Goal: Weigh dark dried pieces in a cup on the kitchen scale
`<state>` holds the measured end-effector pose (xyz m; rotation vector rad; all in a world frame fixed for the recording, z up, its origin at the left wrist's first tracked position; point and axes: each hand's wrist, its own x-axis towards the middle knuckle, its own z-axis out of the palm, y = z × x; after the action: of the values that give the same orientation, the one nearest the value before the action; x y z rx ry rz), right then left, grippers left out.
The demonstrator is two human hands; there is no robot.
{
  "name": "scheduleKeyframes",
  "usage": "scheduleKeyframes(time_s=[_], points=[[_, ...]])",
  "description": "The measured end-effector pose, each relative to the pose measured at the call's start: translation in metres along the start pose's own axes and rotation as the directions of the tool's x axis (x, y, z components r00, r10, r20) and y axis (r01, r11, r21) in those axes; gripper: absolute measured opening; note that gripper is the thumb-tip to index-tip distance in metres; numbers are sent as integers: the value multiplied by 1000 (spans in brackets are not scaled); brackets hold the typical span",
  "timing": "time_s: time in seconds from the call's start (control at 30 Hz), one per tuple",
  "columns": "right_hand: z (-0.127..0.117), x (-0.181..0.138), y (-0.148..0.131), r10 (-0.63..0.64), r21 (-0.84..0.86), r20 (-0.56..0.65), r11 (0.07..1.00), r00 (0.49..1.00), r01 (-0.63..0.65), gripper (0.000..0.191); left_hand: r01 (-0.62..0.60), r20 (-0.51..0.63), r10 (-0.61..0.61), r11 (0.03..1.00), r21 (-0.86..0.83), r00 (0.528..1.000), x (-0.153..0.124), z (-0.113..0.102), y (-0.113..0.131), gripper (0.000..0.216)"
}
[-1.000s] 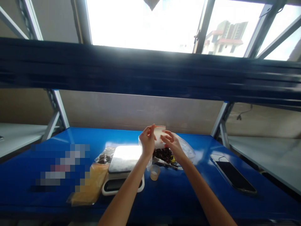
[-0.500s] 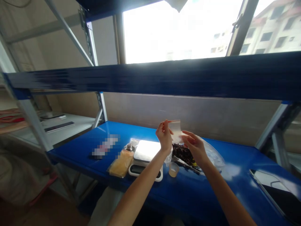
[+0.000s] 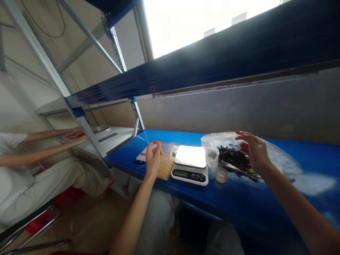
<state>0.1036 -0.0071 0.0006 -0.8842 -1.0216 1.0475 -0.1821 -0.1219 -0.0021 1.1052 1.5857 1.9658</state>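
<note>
My left hand (image 3: 154, 157) is closed in a pinch on a small clear zip bag (image 3: 168, 148) with a red line along its top. Partly behind that bag lies a packet of pale yellow bags (image 3: 165, 168). My right hand (image 3: 253, 150) hovers over a large clear plastic bag (image 3: 281, 159) of dark dried pieces (image 3: 231, 158). Its fingers are bent and apart, with nothing visible in them. Between the hands a white digital scale (image 3: 190, 157) has a bare pan. Close to the scale's right side is a small translucent cup (image 3: 221, 175).
A blue shelf beam (image 3: 186, 60) crosses above the blue tabletop (image 3: 265, 202). A flat white and pink item (image 3: 142, 155) lies left of my left hand. At far left another person (image 3: 16, 170) sits with both arms on a neighbouring white table (image 3: 120, 136).
My hands have parted: the left moved left with the small bag, and the right let go and moved over the dark pieces. The view has turned left and tilted.
</note>
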Motion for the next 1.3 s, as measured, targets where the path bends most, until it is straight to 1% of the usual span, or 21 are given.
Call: scheduleKeyframes(time_s=[0.13, 0.27, 0.4, 0.5, 0.57, 0.6, 0.67, 0.7, 0.77, 0.8, 0.83, 0.9, 0.97, 1.07, 1.3], points=[[1, -2, 0, 10, -42, 38, 999, 999, -9, 28, -85, 82, 67, 968, 235, 994, 6, -20, -21, 42], [-4, 3, 3, 39, -11, 22, 999, 999, -39, 28, -140, 126, 92, 875, 463, 988, 12, -30, -34, 39], [-9, 7, 7, 53, 21, -2, 998, 999, -53, 28, -180, 153, 113, 810, 559, 982, 17, -34, -46, 43], [-9, 7, 7, 51, 18, 3, 999, 999, -51, 28, -264, 202, 174, 729, 632, 964, 20, -36, -51, 42], [-8, 6, 5, 51, 13, 12, 999, 999, -51, 27, -349, 242, 251, 653, 672, 937, 20, -38, -48, 37], [-7, 5, 4, 52, 14, 16, 999, 998, -53, 27, -401, 277, 292, 611, 682, 915, 20, -40, -45, 35], [-7, 4, 0, 59, 25, 31, 998, 998, -59, 28, -511, 395, 325, 528, 678, 859, 17, -43, -39, 34], [-7, 3, -1, 62, 31, 37, 998, 997, -63, 28, -557, 468, 304, 495, 666, 830, 15, -44, -37, 35], [-7, 2, -4, 67, 35, 46, 997, 997, -69, 29, -612, 585, 220, 459, 644, 780, 11, -46, -36, 39], [-7, 2, -5, 68, 32, 49, 997, 996, -70, 29, -623, 620, 177, 452, 639, 764, 9, -47, -37, 41], [-7, 2, -5, 68, 25, 52, 997, 996, -70, 29, -624, 636, 148, 448, 640, 758, 8, -47, -40, 43], [-7, 1, -5, 64, 9, 61, 998, 996, -65, 31, -612, 636, 116, 446, 653, 763, 5, -47, -47, 46], [-6, 0, -5, 60, -1, 73, 998, 996, -60, 32, -588, 622, 86, 449, 673, 778, 4, -47, -53, 48], [-5, 0, -5, 64, -3, 75, 998, 995, -64, 33, -557, 606, 39, 444, 702, 795, 3, -47, -57, 48], [-5, 2, -4, 75, 13, 54, 997, 996, -76, 30, -591, 603, 98, 369, 717, 792, 4, -50, -50, 40]])
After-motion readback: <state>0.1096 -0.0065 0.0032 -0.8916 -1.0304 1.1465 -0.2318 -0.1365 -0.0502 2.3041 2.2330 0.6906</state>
